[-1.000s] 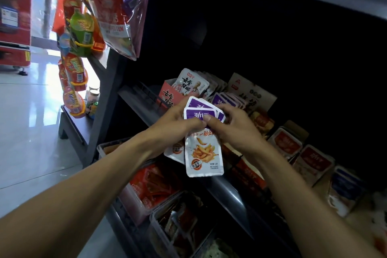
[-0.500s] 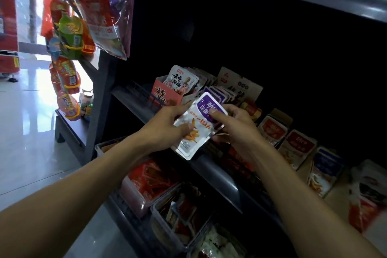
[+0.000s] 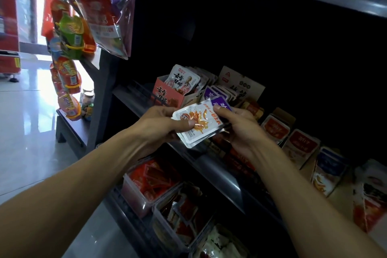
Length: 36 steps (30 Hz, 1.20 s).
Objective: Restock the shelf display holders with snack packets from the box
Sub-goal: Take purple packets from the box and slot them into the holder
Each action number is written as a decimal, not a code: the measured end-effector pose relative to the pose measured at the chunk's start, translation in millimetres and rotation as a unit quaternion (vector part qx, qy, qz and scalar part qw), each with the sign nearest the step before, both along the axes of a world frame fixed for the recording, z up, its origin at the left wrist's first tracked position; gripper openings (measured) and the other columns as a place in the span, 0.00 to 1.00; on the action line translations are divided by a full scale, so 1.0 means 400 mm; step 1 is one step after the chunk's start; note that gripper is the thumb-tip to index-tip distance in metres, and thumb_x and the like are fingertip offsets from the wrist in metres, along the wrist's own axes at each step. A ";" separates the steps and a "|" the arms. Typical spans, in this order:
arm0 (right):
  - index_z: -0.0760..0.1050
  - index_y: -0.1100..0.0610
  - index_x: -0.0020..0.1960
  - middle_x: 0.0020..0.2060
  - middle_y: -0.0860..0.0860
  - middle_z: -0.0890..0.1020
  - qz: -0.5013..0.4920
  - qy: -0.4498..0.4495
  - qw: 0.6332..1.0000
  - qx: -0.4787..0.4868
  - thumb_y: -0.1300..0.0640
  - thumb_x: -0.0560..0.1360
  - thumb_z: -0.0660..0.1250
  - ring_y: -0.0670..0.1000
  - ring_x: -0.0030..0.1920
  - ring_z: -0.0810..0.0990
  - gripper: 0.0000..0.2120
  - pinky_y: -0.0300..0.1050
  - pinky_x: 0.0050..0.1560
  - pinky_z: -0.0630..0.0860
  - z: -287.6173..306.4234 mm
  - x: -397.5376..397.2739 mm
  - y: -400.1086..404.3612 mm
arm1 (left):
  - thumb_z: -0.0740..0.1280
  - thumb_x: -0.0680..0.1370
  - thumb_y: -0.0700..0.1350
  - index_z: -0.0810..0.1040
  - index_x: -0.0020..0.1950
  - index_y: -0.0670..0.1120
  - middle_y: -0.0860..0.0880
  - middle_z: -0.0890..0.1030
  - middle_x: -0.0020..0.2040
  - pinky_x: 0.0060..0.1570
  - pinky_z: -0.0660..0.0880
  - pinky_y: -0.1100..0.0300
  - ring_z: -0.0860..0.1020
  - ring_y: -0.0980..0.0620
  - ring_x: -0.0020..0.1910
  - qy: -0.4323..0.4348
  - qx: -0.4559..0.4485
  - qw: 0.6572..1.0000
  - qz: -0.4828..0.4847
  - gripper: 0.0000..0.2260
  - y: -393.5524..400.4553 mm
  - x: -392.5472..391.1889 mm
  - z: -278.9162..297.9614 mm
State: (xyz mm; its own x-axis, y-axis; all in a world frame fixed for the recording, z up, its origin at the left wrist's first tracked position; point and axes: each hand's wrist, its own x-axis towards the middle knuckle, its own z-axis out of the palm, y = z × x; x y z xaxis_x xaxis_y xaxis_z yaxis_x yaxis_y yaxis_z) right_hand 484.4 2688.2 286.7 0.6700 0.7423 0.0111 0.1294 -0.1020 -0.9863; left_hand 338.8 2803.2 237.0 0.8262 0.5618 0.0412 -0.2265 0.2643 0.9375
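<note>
Dark shop shelving [image 3: 217,172] fills the background, its upper bay deep in shadow, with a bright tiled floor [image 3: 27,132] off to the left. In front of the shelf edge both hands hold a small stack of white foil snack packets with purple tops and an orange food print [image 3: 199,123], tilted so the purple end points up and to the right. The left hand [image 3: 159,125] grips the lower left end of the stack, its thumb pressed across the printed face and its fingers curled underneath. The right hand [image 3: 240,130] pinches the upper right end, thumb tip on the purple band, fingers wrapped behind the stack. Just beyond the packets, above the right thumb, stands a row of matching purple-topped packets in a cardboard display holder [image 3: 217,94]. Beyond the left hand sits a pink cardboard holder with white packets standing in it [image 3: 167,94]. To the right of the right hand lie red-and-white packets in open cartons [image 3: 276,130]. Below both wrists are clear plastic bins of red packets [image 3: 150,182]. Bagged snacks hang on a strip [image 3: 69,33] at upper left.
</note>
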 end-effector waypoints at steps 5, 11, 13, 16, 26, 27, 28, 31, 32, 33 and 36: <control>0.82 0.57 0.48 0.40 0.51 0.86 -0.018 0.026 0.999 0.020 0.55 0.74 0.72 0.50 0.43 0.84 0.06 0.46 0.43 0.79 -0.004 0.021 -0.002 | 0.69 0.74 0.31 0.81 0.56 0.40 0.41 0.85 0.50 0.44 0.83 0.58 0.85 0.48 0.45 -0.025 -0.069 0.997 -0.013 0.12 0.000 0.010 0.003; 0.80 0.62 0.53 0.44 0.56 0.86 0.001 0.092 0.995 0.045 0.56 0.74 0.72 0.53 0.46 0.84 0.12 0.48 0.50 0.81 0.008 0.015 0.002 | 0.69 0.70 0.35 0.77 0.60 0.42 0.43 0.84 0.52 0.49 0.80 0.57 0.84 0.49 0.48 -0.092 -0.095 0.990 -0.053 0.18 -0.003 0.017 0.011; 0.81 0.61 0.53 0.42 0.54 0.86 0.009 0.081 0.996 0.045 0.56 0.74 0.72 0.51 0.43 0.85 0.11 0.47 0.47 0.81 0.019 0.016 0.002 | 0.69 0.71 0.35 0.77 0.59 0.43 0.44 0.84 0.52 0.52 0.80 0.55 0.84 0.49 0.48 -0.085 -0.076 0.992 -0.058 0.17 0.001 0.017 0.014; 0.80 0.60 0.51 0.37 0.52 0.86 -0.027 -0.023 0.998 0.045 0.57 0.75 0.72 0.50 0.37 0.85 0.08 0.44 0.38 0.81 0.035 0.026 0.011 | 0.67 0.77 0.34 0.75 0.61 0.44 0.42 0.83 0.53 0.47 0.82 0.55 0.84 0.47 0.49 -0.018 0.010 1.000 0.003 0.13 0.017 0.027 0.017; 0.73 0.60 0.61 0.47 0.50 0.80 -0.161 -0.289 0.941 0.073 0.53 0.77 0.70 0.45 0.43 0.82 0.17 0.33 0.40 0.78 0.061 0.115 0.094 | 0.66 0.79 0.48 0.74 0.69 0.48 0.49 0.75 0.64 0.60 0.73 0.47 0.72 0.48 0.64 0.123 0.541 0.801 0.223 0.18 0.051 0.107 -0.039; 0.73 0.60 0.62 0.47 0.50 0.80 -0.158 -0.316 0.934 0.057 0.53 0.77 0.70 0.47 0.45 0.82 0.17 0.34 0.40 0.77 0.055 0.118 0.103 | 0.66 0.79 0.49 0.73 0.69 0.48 0.49 0.74 0.64 0.59 0.74 0.46 0.70 0.48 0.65 0.131 0.558 0.792 0.213 0.19 0.051 0.113 -0.044; 0.73 0.60 0.62 0.48 0.50 0.80 -0.158 -0.348 0.923 0.042 0.52 0.77 0.70 0.49 0.47 0.82 0.18 0.36 0.42 0.78 0.048 0.123 0.110 | 0.66 0.79 0.49 0.71 0.71 0.48 0.48 0.73 0.65 0.59 0.74 0.45 0.69 0.48 0.66 0.140 0.572 0.783 0.201 0.20 0.050 0.117 -0.049; 0.72 0.60 0.64 0.56 0.56 0.80 -0.159 -0.450 0.879 -0.008 0.50 0.76 0.71 0.54 0.54 0.81 0.21 0.43 0.46 0.78 0.026 0.135 0.128 | 0.66 0.79 0.50 0.66 0.75 0.49 0.48 0.69 0.70 0.64 0.71 0.46 0.65 0.47 0.70 0.161 0.616 0.752 0.172 0.24 0.048 0.127 -0.061; 0.72 0.60 0.65 0.58 0.57 0.80 -0.158 -0.480 0.863 -0.024 0.49 0.77 0.71 0.55 0.55 0.81 0.22 0.42 0.45 0.77 0.019 0.135 0.132 | 0.65 0.79 0.50 0.65 0.75 0.49 0.48 0.68 0.72 0.65 0.70 0.47 0.64 0.47 0.71 0.171 0.629 0.741 0.162 0.25 0.048 0.129 -0.063; 0.72 0.59 0.66 0.59 0.57 0.80 -0.156 -0.504 0.848 -0.038 0.49 0.77 0.70 0.55 0.56 0.81 0.22 0.41 0.45 0.75 0.011 0.135 0.137 | 0.65 0.79 0.51 0.64 0.76 0.49 0.49 0.66 0.74 0.66 0.69 0.47 0.64 0.46 0.71 0.182 0.641 0.730 0.152 0.26 0.051 0.132 -0.065; 0.72 0.58 0.66 0.58 0.57 0.80 -0.149 -0.545 0.822 -0.075 0.48 0.77 0.69 0.54 0.55 0.81 0.22 0.37 0.41 0.72 -0.011 0.134 0.148 | 0.64 0.80 0.53 0.63 0.77 0.49 0.49 0.63 0.76 0.68 0.66 0.47 0.63 0.46 0.73 0.208 0.670 0.701 0.130 0.27 0.058 0.140 -0.071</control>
